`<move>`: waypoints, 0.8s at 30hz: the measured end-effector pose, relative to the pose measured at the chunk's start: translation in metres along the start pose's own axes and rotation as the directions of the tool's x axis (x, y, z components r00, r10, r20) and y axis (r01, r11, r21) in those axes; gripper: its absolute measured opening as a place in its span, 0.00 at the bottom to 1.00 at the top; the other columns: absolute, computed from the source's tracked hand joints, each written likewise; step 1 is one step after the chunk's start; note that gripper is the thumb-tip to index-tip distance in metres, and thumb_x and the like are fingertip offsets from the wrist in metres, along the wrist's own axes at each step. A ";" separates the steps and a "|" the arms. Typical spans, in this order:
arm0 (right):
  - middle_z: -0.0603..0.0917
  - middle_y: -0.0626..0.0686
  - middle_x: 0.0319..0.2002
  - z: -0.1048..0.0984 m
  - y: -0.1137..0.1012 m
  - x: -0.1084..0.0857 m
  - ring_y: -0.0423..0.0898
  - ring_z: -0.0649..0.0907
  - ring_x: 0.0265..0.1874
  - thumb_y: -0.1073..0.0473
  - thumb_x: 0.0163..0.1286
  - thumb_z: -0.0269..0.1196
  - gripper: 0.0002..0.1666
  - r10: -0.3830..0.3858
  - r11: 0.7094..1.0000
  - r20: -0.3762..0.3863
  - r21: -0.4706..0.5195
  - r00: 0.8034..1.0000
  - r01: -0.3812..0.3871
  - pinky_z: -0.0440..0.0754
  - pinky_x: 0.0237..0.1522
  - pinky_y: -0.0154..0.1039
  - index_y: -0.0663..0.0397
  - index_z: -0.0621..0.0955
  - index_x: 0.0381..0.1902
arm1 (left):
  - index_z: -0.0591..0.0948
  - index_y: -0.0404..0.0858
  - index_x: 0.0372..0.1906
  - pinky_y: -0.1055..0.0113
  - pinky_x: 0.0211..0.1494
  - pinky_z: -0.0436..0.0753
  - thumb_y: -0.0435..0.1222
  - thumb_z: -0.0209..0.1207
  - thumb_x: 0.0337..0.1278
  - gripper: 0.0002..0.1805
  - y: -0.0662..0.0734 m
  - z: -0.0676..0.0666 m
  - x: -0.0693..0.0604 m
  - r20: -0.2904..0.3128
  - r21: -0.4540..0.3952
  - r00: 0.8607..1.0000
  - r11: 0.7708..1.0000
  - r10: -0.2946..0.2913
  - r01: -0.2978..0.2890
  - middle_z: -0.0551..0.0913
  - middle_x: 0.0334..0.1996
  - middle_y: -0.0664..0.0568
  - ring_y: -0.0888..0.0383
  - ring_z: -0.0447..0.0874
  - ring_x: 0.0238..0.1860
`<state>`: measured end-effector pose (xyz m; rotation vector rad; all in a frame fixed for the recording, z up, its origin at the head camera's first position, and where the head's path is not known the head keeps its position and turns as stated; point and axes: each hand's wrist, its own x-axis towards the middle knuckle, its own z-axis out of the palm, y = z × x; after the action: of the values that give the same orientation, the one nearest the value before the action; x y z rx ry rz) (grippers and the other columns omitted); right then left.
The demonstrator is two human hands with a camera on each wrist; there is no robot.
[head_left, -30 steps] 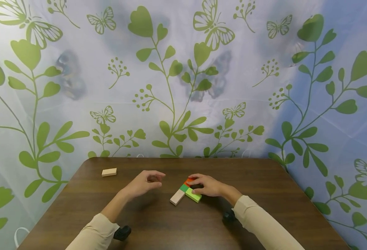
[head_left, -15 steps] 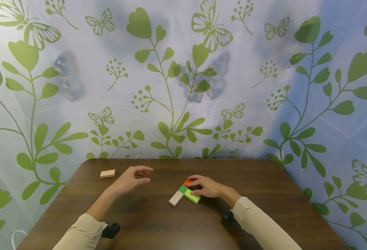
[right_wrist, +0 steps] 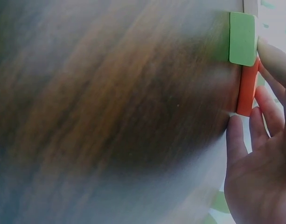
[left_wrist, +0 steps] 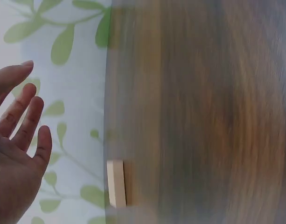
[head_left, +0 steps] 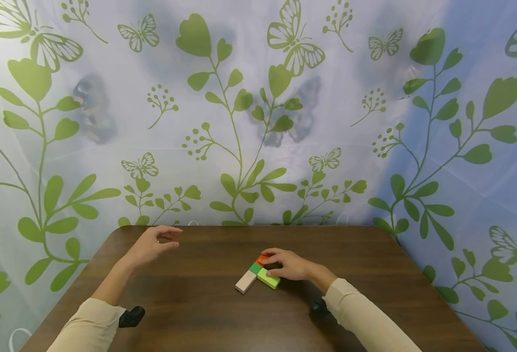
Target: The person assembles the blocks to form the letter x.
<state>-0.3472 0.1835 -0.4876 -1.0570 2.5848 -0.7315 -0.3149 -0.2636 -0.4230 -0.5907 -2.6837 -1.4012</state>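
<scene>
My left hand (head_left: 150, 244) hovers over the far left of the table with its fingers loosely spread and nothing in it. A plain wooden block (left_wrist: 117, 184) lies on the table near that hand in the left wrist view; in the head view the hand hides it. My right hand (head_left: 291, 265) rests at a small group of blocks, thumb at the lime green block (head_left: 268, 278) and fingertips at the orange-red block (head_left: 260, 260), which they partly cover. Between these and a pale wooden block (head_left: 246, 282) sits a darker green block (head_left: 255, 269). The grouped blocks lie flat, end to end or side against side.
The dark brown wooden table (head_left: 205, 313) ends at a rounded far edge. Behind it hangs a pale curtain (head_left: 223, 122) printed with green leaves and butterflies. Black straps or devices (head_left: 132, 317) sit under the cuffs.
My left hand has moved left and a little away from me, from beside the block group to over the lone wooden block. The right hand and the grouped blocks stay in place.
</scene>
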 end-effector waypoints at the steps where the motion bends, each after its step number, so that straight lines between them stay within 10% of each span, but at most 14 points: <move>1: 0.66 0.53 0.76 0.000 0.000 0.000 0.58 0.64 0.74 0.51 0.77 0.64 0.29 0.002 1.000 0.001 -0.002 1.000 -0.002 0.65 0.69 0.59 0.51 0.77 0.72 | 0.80 0.34 0.65 0.49 0.50 0.82 0.37 0.66 0.70 0.22 -0.003 -0.004 -0.001 -0.002 0.007 1.000 1.000 -0.008 0.008 0.80 0.58 0.39 0.39 0.79 0.57; 11: 0.67 0.54 0.76 -0.002 0.003 0.000 0.58 0.65 0.74 0.52 0.77 0.65 0.28 -0.003 1.000 -0.003 -0.011 1.000 0.003 0.65 0.69 0.60 0.52 0.78 0.71 | 0.76 0.29 0.69 0.44 0.54 0.79 0.35 0.66 0.69 0.28 -0.042 -0.032 -0.016 -0.152 0.050 0.983 0.993 -0.101 0.109 0.76 0.64 0.30 0.31 0.72 0.64; 24: 0.66 0.53 0.76 0.002 0.002 0.002 0.56 0.64 0.75 0.51 0.77 0.64 0.28 0.004 1.000 -0.003 -0.006 1.000 -0.004 0.65 0.70 0.59 0.51 0.78 0.71 | 0.72 0.26 0.71 0.34 0.62 0.71 0.28 0.66 0.66 0.31 -0.080 -0.034 -0.024 -0.132 -0.001 0.980 0.989 -0.148 0.150 0.70 0.68 0.25 0.26 0.65 0.67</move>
<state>-0.3489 0.1830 -0.4906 -1.0524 2.5931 -0.7251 -0.3262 -0.3391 -0.4709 -0.2899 -2.6751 -1.4074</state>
